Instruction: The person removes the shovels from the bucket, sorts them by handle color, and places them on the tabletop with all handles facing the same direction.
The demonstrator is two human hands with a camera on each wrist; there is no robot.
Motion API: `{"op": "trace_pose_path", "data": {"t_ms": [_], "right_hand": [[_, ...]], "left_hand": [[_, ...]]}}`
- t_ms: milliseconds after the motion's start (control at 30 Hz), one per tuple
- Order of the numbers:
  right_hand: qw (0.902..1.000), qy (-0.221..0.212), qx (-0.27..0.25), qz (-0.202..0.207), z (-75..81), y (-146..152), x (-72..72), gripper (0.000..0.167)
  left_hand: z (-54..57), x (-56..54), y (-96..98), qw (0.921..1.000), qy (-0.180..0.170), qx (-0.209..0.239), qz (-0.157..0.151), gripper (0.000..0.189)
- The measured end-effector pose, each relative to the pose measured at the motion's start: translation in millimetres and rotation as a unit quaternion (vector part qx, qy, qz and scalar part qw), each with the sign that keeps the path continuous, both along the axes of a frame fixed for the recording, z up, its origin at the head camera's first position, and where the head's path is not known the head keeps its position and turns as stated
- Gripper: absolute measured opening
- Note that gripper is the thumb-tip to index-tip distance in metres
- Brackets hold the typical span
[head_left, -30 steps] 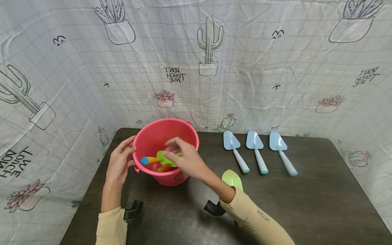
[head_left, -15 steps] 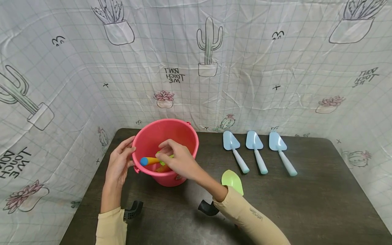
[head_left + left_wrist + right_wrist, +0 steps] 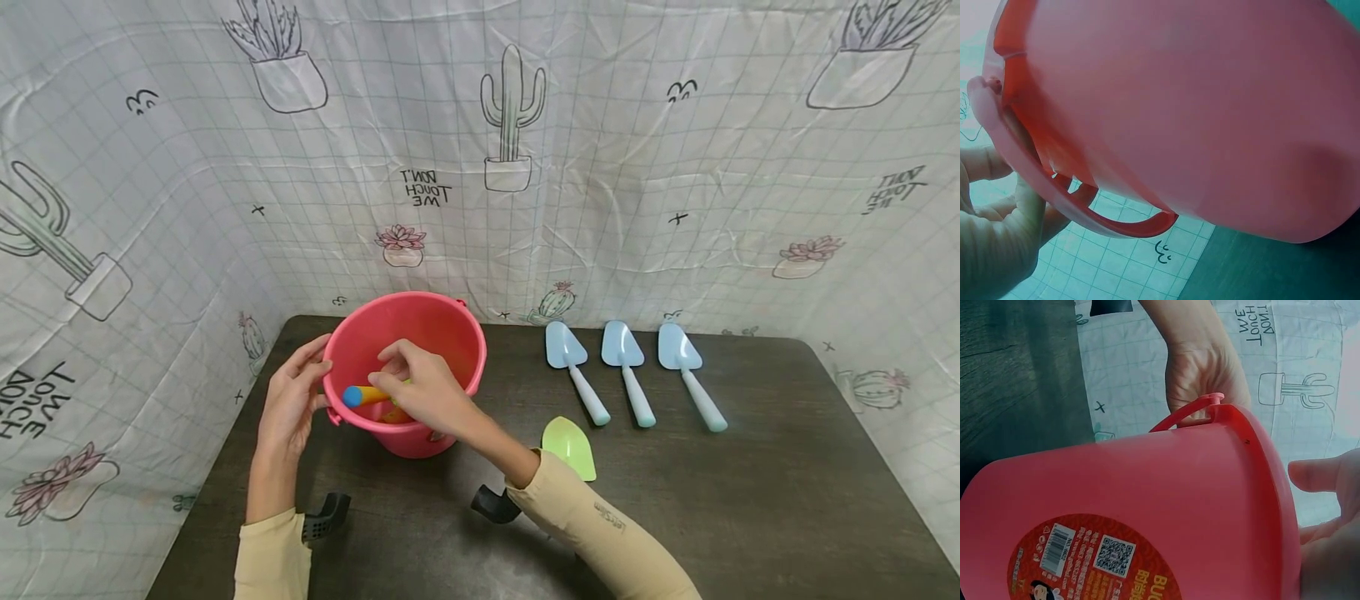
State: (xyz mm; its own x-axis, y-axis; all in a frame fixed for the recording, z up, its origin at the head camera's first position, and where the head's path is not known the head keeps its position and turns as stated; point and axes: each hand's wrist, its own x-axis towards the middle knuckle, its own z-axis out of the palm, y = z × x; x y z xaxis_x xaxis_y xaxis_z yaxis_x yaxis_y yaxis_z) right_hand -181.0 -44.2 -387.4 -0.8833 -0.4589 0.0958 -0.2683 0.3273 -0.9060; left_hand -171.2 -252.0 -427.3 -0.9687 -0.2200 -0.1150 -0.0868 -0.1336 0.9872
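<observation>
A pink bucket [image 3: 408, 317] stands tilted in the head view, toward the table's left side. My left hand [image 3: 291, 393] grips its left rim; in the left wrist view, fingers pass behind the bucket's handle [image 3: 1075, 203]. My right hand [image 3: 427, 383] reaches over the front rim into the bucket. Its thumb and index finger are apart, and the other fingers are partly hidden. Just left of the thumb lies an orange toy-tool handle [image 3: 364, 396] with a blue end. Bits of green and a second orange piece show below the hand, mostly covered.
To the right, three trowels with pale blue blades [image 3: 622, 346] and white handles lie in a row on the dark table [image 3: 780, 433]. A green shovel blade [image 3: 568, 450] lies partly under my right sleeve. A printed cloth [image 3: 600, 233] hangs behind.
My right hand has moved left and a little deeper over the bucket, covering more of the green piece. The left hand has stayed on the rim.
</observation>
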Motion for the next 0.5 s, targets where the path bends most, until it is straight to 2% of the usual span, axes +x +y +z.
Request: {"op": "trace_pose_path", "data": {"t_ms": [200,500], "right_hand": [[0.9995,-0.001,0.03,0.007,2.2,-6.3,-3.0,0.035],[0.9913,-0.02,0.127,0.03,-1.1,-14.8,-17.5,0.034]], "left_hand": [[0.5,1.6,-1.0,0.9999,0.007,0.005,-0.008,0.048],[0.6,1.1,-1.4,0.9999,0.007,0.01,-0.01,0.048]]}}
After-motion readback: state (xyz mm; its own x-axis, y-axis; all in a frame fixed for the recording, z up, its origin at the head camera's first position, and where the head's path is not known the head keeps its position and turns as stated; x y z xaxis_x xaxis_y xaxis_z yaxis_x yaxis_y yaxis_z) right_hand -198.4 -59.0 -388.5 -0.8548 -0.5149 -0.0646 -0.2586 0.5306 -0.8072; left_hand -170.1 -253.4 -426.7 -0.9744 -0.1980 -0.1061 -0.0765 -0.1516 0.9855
